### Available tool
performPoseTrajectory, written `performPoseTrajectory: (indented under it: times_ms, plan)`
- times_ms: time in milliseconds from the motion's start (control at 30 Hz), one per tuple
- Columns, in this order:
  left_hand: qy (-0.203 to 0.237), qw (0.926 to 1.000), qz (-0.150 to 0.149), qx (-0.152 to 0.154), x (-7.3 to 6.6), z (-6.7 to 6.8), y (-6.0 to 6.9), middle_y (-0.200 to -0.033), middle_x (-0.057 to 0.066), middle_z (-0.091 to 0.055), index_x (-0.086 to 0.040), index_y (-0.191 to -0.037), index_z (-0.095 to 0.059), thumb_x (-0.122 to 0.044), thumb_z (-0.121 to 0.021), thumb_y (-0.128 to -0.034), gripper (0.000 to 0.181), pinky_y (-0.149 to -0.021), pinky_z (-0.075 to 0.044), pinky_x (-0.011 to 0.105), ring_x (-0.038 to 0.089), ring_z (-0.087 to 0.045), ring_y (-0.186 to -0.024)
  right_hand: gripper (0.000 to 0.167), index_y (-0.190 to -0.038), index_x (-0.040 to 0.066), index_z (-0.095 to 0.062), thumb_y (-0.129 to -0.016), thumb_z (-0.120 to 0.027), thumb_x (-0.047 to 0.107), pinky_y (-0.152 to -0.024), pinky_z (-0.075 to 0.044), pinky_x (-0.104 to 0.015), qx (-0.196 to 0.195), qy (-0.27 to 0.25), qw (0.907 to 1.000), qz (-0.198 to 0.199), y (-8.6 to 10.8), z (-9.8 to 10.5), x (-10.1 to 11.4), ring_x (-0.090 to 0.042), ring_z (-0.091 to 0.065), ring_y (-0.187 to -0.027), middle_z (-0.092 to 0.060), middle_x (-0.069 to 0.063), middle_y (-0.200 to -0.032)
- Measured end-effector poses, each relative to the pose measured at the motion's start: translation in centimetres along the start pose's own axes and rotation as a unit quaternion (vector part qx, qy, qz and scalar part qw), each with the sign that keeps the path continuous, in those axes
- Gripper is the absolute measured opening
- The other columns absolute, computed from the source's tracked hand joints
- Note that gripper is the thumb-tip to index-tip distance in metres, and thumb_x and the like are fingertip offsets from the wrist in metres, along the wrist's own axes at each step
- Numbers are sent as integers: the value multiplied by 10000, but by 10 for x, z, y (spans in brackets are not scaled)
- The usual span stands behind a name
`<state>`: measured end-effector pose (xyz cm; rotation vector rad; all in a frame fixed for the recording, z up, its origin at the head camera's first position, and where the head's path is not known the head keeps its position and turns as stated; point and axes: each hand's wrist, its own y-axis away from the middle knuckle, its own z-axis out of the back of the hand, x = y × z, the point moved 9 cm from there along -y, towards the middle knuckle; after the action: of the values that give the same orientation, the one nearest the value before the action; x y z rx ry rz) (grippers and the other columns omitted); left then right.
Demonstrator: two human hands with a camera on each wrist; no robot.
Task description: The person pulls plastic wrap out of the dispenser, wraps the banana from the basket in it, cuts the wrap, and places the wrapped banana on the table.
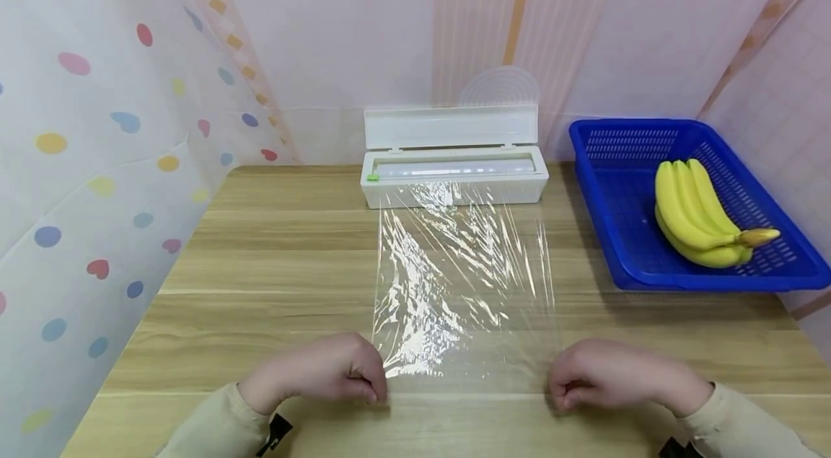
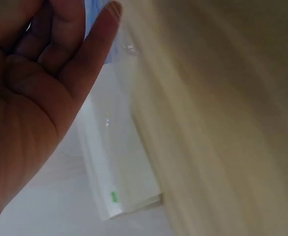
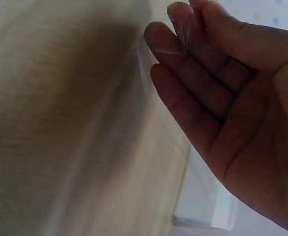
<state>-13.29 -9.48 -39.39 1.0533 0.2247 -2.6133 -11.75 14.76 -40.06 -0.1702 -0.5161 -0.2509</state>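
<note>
A sheet of clear plastic film [image 1: 448,285] stretches from a white dispenser box [image 1: 454,191] towards the front of the table. My left hand [image 1: 337,369] pinches its near left corner, and my right hand [image 1: 604,375] pinches the near right corner. The box lid [image 1: 451,128] stands raised, with a roll [image 1: 454,168] inside. In the left wrist view the left hand [image 2: 40,83] is beside the film, its thumb tip out of frame, and the box [image 2: 119,147] lies beyond. The right wrist view shows film [image 3: 185,29] between the right hand's [image 3: 232,108] thumb and fingers.
At the right of the wooden table [image 1: 260,256] stands a blue basket [image 1: 604,227] holding a bunch of yellow bananas [image 1: 691,213], its stem end over the basket's side. Patterned cloth [image 1: 337,25] hangs behind the table and on both sides.
</note>
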Motion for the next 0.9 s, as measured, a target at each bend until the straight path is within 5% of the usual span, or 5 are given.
performPoseTrajectory:
  times_ms: [367,900]
  plan:
    - [136,9972,665,303,21,-20,0,-804,-125,-714,-119,-848,-770,-62,-758,-828,62,-622,-492,101,-121,-569,-713,133,-835,213,-650,-845,-723,102,-662,-362,-27,19,-325,9993,-175,4,-11,-11,126,-454,-733,-569,192,-768]
    - [-97,9956,863,356,24,-24,-1,-780,-162,-680,-129,-832,-761,-77,-781,-817,58,-617,-474,90,-127,-537,-677,191,-837,216,-655,-815,-750,51,-610,-376,-34,-128,-543,9973,-469,9,-13,-15,133,-441,-715,-556,205,-775]
